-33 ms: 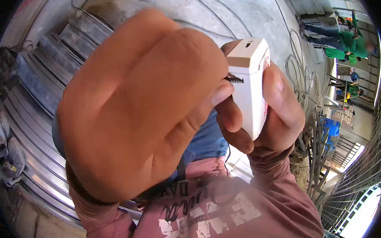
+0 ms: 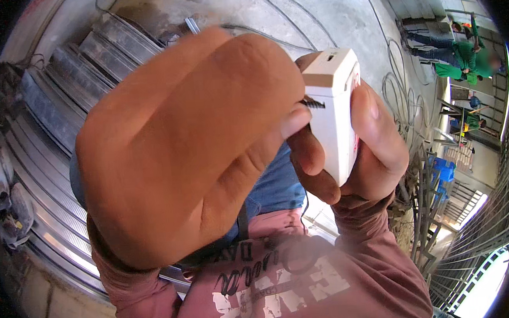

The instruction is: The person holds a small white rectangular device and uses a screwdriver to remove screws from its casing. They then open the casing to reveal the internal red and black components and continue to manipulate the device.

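Note:
My right hand [image 2: 382, 142] is wrapped round a small white box-shaped plastic case [image 2: 336, 119], held upright with its thumb and fingers on opposite sides. The case has a small dark slot in its top, a dark ridged gap [image 2: 316, 103] in the side towards my left hand, and red marks on the far side. My left hand [image 2: 189, 145] looms large and close, its fingers curled together in a pinch against the case beside that gap. Whatever those fingertips grip is hidden behind them.
Long metal channels [image 2: 52, 189] lie stacked at the left. Cables [image 2: 398, 80] trail over the concrete floor [image 2: 350, 13]. Metal frames [image 2: 423, 207] and a blue object [image 2: 443, 169] stand at the right. People in green [image 2: 464, 56] are farther off at upper right.
My left hand has shifted slightly, uncovering a short metal piece on the floor beyond it. My right hand and the white case have barely moved.

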### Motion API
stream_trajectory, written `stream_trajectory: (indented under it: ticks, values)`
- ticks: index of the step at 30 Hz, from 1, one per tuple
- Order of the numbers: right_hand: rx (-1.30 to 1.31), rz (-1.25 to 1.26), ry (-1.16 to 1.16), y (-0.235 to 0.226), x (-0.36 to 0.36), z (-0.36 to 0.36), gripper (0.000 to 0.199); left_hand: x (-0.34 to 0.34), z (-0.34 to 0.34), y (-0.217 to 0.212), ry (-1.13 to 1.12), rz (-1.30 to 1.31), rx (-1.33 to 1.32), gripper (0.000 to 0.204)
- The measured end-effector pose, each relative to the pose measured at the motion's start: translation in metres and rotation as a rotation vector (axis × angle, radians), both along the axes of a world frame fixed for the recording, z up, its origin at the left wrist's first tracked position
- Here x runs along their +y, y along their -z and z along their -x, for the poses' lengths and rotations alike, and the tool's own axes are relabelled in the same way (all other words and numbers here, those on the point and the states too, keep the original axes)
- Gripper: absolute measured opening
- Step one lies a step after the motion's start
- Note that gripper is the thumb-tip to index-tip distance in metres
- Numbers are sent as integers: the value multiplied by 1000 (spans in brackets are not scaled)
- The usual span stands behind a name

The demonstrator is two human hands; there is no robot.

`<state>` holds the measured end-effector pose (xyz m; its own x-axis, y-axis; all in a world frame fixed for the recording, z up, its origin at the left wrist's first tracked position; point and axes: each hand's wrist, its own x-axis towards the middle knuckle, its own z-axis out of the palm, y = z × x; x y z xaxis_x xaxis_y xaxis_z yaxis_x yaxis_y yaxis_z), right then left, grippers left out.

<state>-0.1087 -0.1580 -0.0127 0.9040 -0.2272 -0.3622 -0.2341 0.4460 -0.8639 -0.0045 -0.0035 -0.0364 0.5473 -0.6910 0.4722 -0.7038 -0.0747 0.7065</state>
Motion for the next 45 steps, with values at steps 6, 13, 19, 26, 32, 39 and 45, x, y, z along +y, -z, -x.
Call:
stream_trajectory:
  ticks: [6, 13, 19, 26, 32, 39, 45]
  values:
    - [18, 121, -15, 3, -3, -3, 58, -12, 1, -35, -19, -184, 282, 10]
    - [34, 193, -4, 11, 0, -3, 53, -7, 0, 4, -14, -12, 384, 7]
    - [68, 175, 13, 14, 0, -2, 51, -13, 0, 16, 7, 51, 335, 3]
    - [62, 149, 6, 15, -4, -2, 46, -15, -2, 18, 39, 28, 310, 5]
    - [70, 158, -50, 11, -7, -3, 47, -21, 12, 28, -46, 229, 303, 7]
    - [103, 159, -47, 11, -10, -1, 45, -16, -4, 14, 41, -1, 166, 7]
    - [98, 148, -34, 12, -8, -2, 45, -18, -2, 20, 4, 60, 108, 5]
